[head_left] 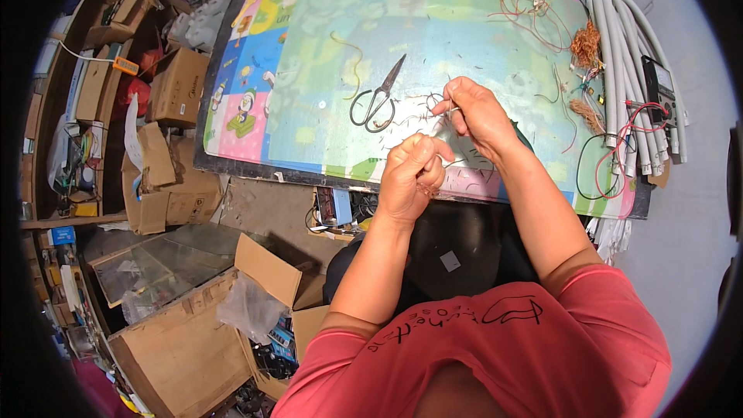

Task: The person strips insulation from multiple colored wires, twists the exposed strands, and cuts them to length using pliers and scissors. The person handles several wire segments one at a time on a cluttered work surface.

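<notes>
Left hand: the left hand (412,174) sat just below centre, fingers curled tight together, pinching the near end of a thin wire (447,125).
Right hand: the right hand (476,112) was up at one o'clock from the left, thumb and forefinger pressed together on the wire's far end.
Wire: it ran short and pale between the two hands, above the near edge of the mat; its exact colour was too fine to tell.
Scissors: black-handled scissors (377,98) lay on the mat at ten o'clock from the hands, blades pointing to one o'clock, untouched.
Mat: a colourful cartoon-printed mat (325,39) covered the table.
Wire tangle: red and orange loose wires (534,11) lay at twelve o'clock, well apart.
Tubes: a bundle of grey tubes (619,46) ran along the mat's edge at two o'clock.
Boxes: brown cardboard boxes, one squarish box (179,87) at nine o'clock, a big open one (186,348) at seven o'clock.
Tag: a small orange rectangular tag (125,66) sat at ten o'clock beside the shelves.
</notes>
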The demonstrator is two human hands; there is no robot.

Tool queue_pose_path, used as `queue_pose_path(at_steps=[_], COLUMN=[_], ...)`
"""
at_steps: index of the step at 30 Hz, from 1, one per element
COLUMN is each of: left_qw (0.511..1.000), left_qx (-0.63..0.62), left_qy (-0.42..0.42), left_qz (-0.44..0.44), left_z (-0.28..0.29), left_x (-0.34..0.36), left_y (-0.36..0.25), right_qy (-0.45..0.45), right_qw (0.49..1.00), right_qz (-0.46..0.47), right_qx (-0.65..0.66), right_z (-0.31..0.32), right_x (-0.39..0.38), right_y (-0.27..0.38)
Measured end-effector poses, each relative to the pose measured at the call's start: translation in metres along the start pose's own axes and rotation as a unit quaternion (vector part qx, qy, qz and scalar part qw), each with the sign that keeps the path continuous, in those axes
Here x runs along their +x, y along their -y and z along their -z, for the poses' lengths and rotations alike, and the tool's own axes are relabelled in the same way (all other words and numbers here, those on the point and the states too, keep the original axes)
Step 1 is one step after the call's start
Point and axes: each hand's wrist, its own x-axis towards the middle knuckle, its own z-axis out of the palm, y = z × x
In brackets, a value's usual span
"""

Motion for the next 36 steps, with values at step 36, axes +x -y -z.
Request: queue_pose_path(at_steps=[36], left_qw=[0.723], left_qx=[0.608], left_qy=[-0.257], left_qz=[-0.205], left_z=[0.004], left_x=[0.016], left_y=[-0.019], right_qy=[-0.008], right_qw=[0.891], right_qz=[0.238], right_qx=[-0.388], right_z=[-0.024], right_x=[-0.022], right_y=[-0.012])
